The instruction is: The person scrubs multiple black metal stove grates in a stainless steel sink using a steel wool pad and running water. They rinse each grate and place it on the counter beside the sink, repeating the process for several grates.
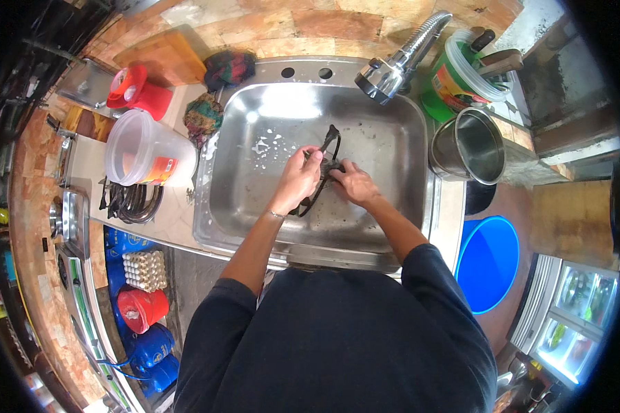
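Observation:
Above the stainless steel sink [248, 206], my left hand [298, 180] grips a dark, ring-shaped metal stove grate [332, 134] by its upper left side. The grate is tilted, and parts of its ring pass behind my fingers. My right hand [359, 185] is at the grate's right side, its fingers closed around a grey, wiry scouring pad [327, 169] that presses against the metal. Much of the pad is covered by my fingers. White suds [262, 147] spot the basin floor left of my hands.
A chrome faucet [385, 80] overhangs the sink's back right corner. Left stand a clear plastic tub [134, 139], several stacked dark grates [134, 202] and a red pitcher [152, 100]. Right are a steel pot [444, 149], a green utensil bucket [436, 98] and, lower, a blue bin [488, 266].

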A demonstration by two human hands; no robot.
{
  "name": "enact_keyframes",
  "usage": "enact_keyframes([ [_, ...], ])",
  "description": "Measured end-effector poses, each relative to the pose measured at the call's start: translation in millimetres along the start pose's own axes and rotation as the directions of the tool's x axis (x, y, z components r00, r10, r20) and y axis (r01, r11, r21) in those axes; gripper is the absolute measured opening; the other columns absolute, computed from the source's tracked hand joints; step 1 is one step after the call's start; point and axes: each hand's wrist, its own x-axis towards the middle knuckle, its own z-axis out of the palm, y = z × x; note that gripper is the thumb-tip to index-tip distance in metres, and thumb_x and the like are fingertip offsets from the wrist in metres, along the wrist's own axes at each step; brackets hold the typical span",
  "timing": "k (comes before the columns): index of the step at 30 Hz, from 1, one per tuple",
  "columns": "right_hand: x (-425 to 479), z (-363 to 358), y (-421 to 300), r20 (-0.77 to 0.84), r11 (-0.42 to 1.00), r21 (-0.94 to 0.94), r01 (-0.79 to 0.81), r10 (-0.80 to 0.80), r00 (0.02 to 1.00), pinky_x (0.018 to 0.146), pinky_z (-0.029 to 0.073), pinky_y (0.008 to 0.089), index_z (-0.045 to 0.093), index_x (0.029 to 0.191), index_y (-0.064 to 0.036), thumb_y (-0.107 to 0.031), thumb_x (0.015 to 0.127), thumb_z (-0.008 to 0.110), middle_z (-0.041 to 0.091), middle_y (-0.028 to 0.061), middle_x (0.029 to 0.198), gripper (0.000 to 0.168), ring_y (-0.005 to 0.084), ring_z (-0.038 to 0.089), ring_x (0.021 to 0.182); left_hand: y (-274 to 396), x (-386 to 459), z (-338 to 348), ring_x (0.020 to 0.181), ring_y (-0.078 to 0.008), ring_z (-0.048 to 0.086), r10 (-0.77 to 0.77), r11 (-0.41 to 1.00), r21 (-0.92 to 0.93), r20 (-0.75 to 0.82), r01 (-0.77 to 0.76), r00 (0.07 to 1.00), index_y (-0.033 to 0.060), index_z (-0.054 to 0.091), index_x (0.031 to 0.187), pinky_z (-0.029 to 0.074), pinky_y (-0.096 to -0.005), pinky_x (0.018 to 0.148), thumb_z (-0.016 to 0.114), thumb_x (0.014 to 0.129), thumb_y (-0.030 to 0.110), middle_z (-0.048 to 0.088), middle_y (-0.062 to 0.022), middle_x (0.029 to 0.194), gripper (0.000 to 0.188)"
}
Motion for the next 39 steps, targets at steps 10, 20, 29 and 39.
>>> enact_keyframes([
  [10, -0.1, 14.3, -28.1, 0.030, 0.995, 0.099, -0.023, 0.020, 0.999, 0.079, 0.051, 0.0473, 0.049, 0.112, -0.009, -0.021, 0.084, 0.060, 0.053, 0.0211, 0.106, 0.033, 0.0406, 0.059, 0.098, 15.4, 1.6, -15.4, 0.043, -0.0031, 0.027, -0.137, 0.983, -0.131, -0.075, 0.126, 0.988, 0.0100, 0.046, 0.098, 0.019, -0.0218, 0.036, 0.053, 0.097, 0.028, 0.035, 0.0048, 0.059, 0.019],
  [20, -17.7, 55.5, -37.2, 0.147, 0.966, 0.258, 0.031, -0.071, 0.987, 0.078, 0.050, 0.0461, 0.056, 0.104, -0.009, -0.029, 0.084, 0.061, 0.055, 0.0183, 0.101, 0.028, 0.0356, 0.059, 0.093, 8.6, -3.4, -29.3, 0.042, -0.0038, 0.029, -0.082, 0.996, 0.024, -0.150, 0.087, 0.985, 0.0082, 0.041, 0.100, 0.022, -0.0223, 0.036, 0.052, 0.097, 0.025, 0.037, 0.0037, 0.059, 0.020],
  [29, 18.5, -32.2, -15.4, -0.125, 0.982, -0.122, 0.143, -0.158, 0.980, 0.079, 0.052, 0.0415, 0.058, 0.108, -0.012, -0.023, 0.080, 0.063, 0.053, 0.0175, 0.108, 0.031, 0.0332, 0.059, 0.093, 23.7, 9.6, -21.2, 0.041, -0.0055, 0.032, -0.086, 0.950, 0.281, -0.186, 0.137, 0.979, 0.0041, 0.045, 0.106, 0.022, -0.0244, 0.035, 0.050, 0.098, 0.024, 0.039, 0.0035, 0.055, 0.022],
  [39, -56.0, -55.5, 12.1, -0.046, 0.954, -0.077, -0.291, 0.288, 0.956, 0.082, 0.049, 0.0443, 0.066, 0.098, -0.010, -0.025, 0.083, 0.060, 0.061, 0.0185, 0.098, 0.022, 0.0379, 0.061, 0.092, 25.5, -10.0, -44.2, 0.044, -0.0039, 0.034, -0.150, 0.989, 0.020, 0.047, 0.149, 0.988, 0.0048, 0.051, 0.093, 0.025, -0.0227, 0.036, 0.056, 0.095, 0.025, 0.041, 0.0044, 0.057, 0.021],
])
